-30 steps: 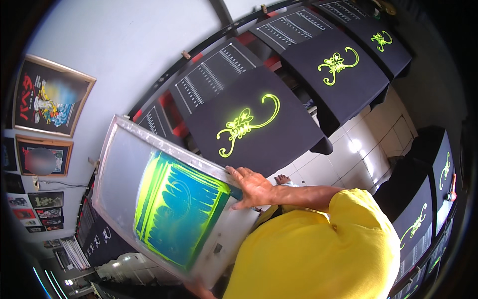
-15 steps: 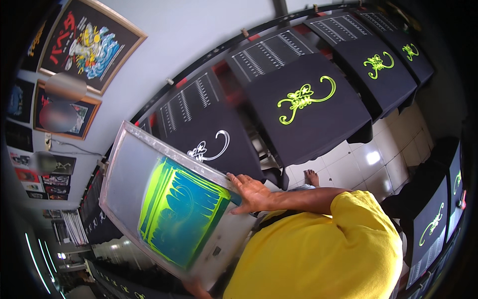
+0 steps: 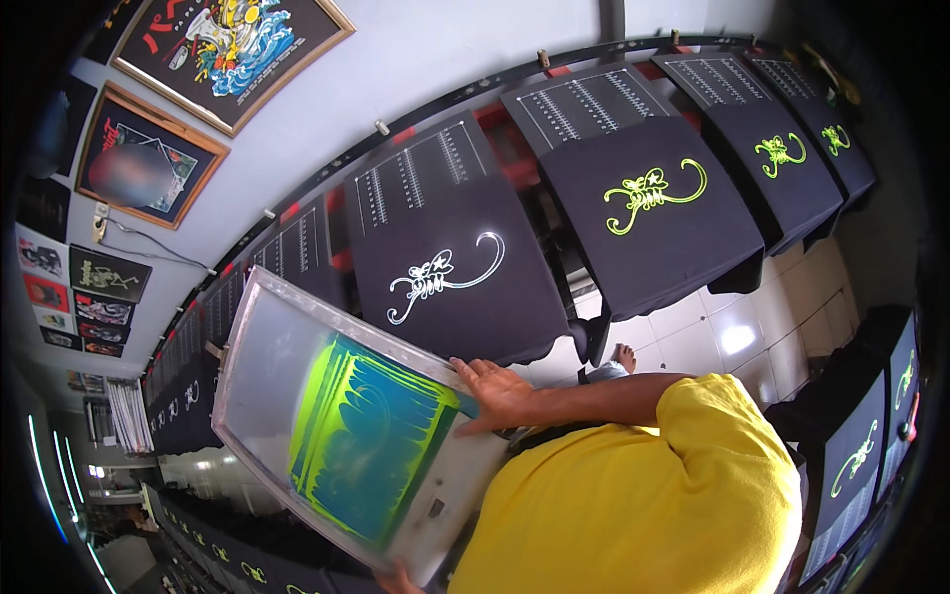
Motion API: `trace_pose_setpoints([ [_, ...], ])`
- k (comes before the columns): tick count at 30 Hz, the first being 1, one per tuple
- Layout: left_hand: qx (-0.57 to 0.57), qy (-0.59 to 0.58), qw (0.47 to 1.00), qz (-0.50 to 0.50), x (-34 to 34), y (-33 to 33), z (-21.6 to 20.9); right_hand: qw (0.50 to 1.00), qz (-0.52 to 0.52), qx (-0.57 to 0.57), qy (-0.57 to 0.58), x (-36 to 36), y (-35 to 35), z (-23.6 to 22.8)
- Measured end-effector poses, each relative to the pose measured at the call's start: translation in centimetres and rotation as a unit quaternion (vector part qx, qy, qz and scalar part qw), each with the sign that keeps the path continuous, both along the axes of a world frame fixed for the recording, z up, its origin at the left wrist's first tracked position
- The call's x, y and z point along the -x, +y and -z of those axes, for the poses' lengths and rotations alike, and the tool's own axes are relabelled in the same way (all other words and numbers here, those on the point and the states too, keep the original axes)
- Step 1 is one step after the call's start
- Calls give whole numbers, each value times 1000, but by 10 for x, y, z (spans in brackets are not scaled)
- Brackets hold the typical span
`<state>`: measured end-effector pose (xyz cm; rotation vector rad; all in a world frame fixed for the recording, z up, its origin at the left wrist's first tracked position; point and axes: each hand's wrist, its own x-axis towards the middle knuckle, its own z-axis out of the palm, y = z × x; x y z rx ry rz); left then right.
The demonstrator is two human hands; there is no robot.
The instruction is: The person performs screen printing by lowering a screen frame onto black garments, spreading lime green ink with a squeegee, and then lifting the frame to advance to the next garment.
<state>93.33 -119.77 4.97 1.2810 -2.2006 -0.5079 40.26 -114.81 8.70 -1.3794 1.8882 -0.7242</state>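
Observation:
A silk-screen printing frame is held tilted in front of my yellow-sleeved body. Its mesh carries a blue-green panel streaked with bright yellow-green ink. My right hand grips the frame's edge near its right corner, thumb on one side and fingers over the rim. At the lower edge of the picture, my left hand is closed on the frame's opposite side, mostly cut off from view. Just beyond the frame lies a black T-shirt with a white line print, apart from the screen.
Black shirts with yellow-green prints lie on boards along a rail to the right. More printed shirts stand at the far right. Framed pictures hang on the left wall. My bare foot stands on white floor tiles.
The view has shifted, with the row of shirts now lower and further right. The frame no longer overlaps the white print, which shows fully. Both hands keep their hold.

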Motion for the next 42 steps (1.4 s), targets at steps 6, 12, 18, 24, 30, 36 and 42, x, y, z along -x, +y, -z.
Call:
trace_pose_setpoints([
  [6, -166, 96, 974, -124, 91, -11, -50, 999, 34, -2, -2, 10, 10, -1],
  [12, -135, 87, 985, -59, 38, -66, 37, 994, 108, 25, 19, 34, 33, 7],
  [18, -236, 170, 955, -49, 167, -58, -32, 986, 162, 27, 18, 69, 66, 8],
  [24, -190, 30, 980, -52, 190, -91, -20, 976, 217, 24, 18, 90, 99, 14],
  [30, -232, 111, 966, -24, 258, -59, -52, 967, 253, 32, 2, 113, 132, 14],
  [36, -220, 104, 970, 13, 269, -80, -27, 960, 277, 48, 4, 137, 160, 16],
  [42, -247, 89, 964, 39, 314, -63, -49, 952, 301, 50, -3, 154, 181, 15],
])
